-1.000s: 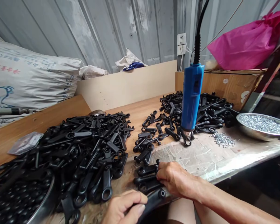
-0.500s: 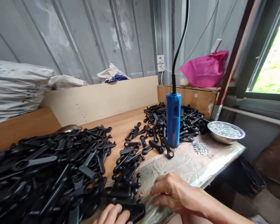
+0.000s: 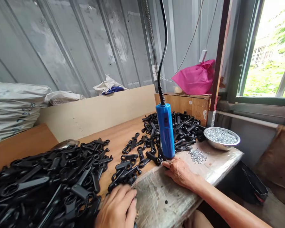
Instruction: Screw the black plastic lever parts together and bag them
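Slightly blurred, my left hand [image 3: 120,205] lies with its fingers bent down at the right edge of the big heap of black plastic arm-shaped parts [image 3: 68,186]. Its fingertips are hidden; a bit of black shows beneath it. My right hand [image 3: 179,172] is closed at the lower tip of the blue electric screwdriver [image 3: 165,133], which hangs upright on a coiled spring and black cable. What the right fingers pinch is hidden behind the hand. A loose group of black ring-ended parts [image 3: 128,166] lies between the two hands.
Another heap of black parts [image 3: 187,126] sits behind the screwdriver. Small metal pins [image 3: 198,155] are scattered right of it, beside a steel bowl [image 3: 222,146] full of them. A pink bag [image 3: 196,77] rests on a wooden box [image 3: 192,103]. The table's front edge runs along the right.
My right hand has gone from the black parts near the front to the screwdriver's tip. My left hand has let go of the part it gripped. The view has turned right.
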The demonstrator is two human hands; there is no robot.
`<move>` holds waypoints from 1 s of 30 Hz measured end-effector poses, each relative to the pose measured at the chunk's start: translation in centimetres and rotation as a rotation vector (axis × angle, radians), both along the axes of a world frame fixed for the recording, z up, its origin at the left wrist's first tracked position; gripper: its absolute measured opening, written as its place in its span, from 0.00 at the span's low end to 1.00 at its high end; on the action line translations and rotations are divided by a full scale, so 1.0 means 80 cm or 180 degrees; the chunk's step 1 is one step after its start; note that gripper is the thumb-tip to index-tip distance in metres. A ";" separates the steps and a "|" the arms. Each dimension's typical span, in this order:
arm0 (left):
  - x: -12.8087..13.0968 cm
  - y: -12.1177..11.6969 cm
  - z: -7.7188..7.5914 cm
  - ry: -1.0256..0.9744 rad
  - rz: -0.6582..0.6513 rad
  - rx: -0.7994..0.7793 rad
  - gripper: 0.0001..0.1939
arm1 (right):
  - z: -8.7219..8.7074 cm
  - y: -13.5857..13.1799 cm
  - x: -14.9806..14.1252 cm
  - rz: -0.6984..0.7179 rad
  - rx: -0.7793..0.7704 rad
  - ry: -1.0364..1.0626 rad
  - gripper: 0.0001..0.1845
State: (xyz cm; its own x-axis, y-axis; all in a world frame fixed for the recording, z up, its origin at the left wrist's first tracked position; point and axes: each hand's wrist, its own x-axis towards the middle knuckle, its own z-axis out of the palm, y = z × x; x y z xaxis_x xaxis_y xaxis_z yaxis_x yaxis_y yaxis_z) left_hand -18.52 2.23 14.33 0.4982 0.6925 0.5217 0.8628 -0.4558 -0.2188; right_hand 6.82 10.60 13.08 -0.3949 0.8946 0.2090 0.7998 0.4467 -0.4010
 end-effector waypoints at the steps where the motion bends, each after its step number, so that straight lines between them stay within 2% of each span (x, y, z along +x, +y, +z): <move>1: 0.016 0.020 0.010 -0.0046 0.0101 -0.0205 0.13 | 0.000 0.000 0.002 -0.0048 0.0025 0.0094 0.10; 3: 0.046 0.062 0.022 0.0065 0.0509 -0.0733 0.18 | 0.001 -0.002 0.017 -0.0183 0.0098 0.0301 0.09; 5: 0.069 0.102 0.020 0.0148 0.0530 -0.0819 0.21 | 0.004 -0.010 0.041 -0.0309 0.0167 0.0456 0.10; 7: 0.082 0.136 0.010 0.0206 0.0445 -0.0820 0.23 | 0.008 -0.021 0.071 -0.0327 0.0268 0.0632 0.11; 10: 0.090 0.169 -0.008 0.0243 0.0358 -0.0759 0.25 | 0.012 -0.041 0.109 -0.0100 0.0597 0.0928 0.13; 12: 0.091 0.175 -0.016 0.0250 0.0347 -0.0671 0.22 | 0.011 -0.055 0.122 0.0036 0.0967 0.0821 0.17; 14: 0.090 0.167 -0.018 0.0271 0.0349 -0.0556 0.19 | 0.008 -0.067 0.122 0.0085 0.1395 0.0459 0.17; 17: 0.080 0.135 -0.016 0.0335 0.0372 -0.0345 0.18 | -0.003 -0.081 0.102 0.0063 0.2002 0.0030 0.14; 20: 0.059 0.093 -0.018 0.0509 0.0270 0.0095 0.16 | -0.024 -0.090 0.068 0.0059 0.2233 -0.0305 0.11; 22: 0.043 0.069 -0.022 0.0756 0.0080 0.0533 0.17 | -0.037 -0.091 0.045 0.0225 0.2044 -0.0512 0.06; 25: 0.031 0.050 -0.028 0.0767 -0.0173 0.0622 0.18 | -0.045 -0.090 0.022 0.0551 0.1369 -0.0675 0.11; 27: 0.034 0.047 -0.027 0.0358 -0.0297 0.0295 0.20 | -0.037 -0.086 0.018 0.0684 0.0794 -0.0617 0.15; 30: 0.050 0.054 -0.018 -0.0461 -0.0361 -0.0694 0.20 | -0.010 -0.072 0.032 0.0653 -0.0047 -0.0315 0.15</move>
State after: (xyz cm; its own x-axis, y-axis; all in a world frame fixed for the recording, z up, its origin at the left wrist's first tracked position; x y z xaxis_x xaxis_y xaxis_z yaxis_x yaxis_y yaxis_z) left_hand -14.49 6.55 12.86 0.5099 0.7403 0.4380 0.8188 -0.5739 0.0167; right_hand 9.38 4.85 12.29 -0.5868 0.7961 0.1477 0.7285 0.5988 -0.3327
